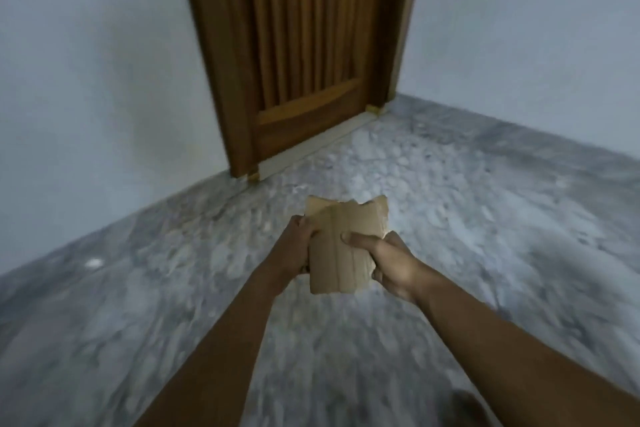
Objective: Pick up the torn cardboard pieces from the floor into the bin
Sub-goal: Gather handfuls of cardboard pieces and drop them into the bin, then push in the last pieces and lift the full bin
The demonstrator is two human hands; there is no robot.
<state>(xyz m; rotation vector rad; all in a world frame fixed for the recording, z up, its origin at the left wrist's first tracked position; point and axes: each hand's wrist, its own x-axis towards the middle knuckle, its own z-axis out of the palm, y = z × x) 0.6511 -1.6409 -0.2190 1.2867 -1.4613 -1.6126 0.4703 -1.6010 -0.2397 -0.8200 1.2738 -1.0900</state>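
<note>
Both hands grip one stack of torn cardboard pieces held above the floor: the left hand clasps its left edge, the right hand thumb-pins the right. Beyond stands a wooden door.

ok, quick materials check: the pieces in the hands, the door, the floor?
The pieces, gripped by left hand and right hand: brown cardboard, matte, ragged torn top edges, crease lines. The door: looks like varnished wood, warm brown, slight sheen, vertical slats. The floor: mottled grey-white, probably stone or terrazzo; motion blur leaves it open.
</note>
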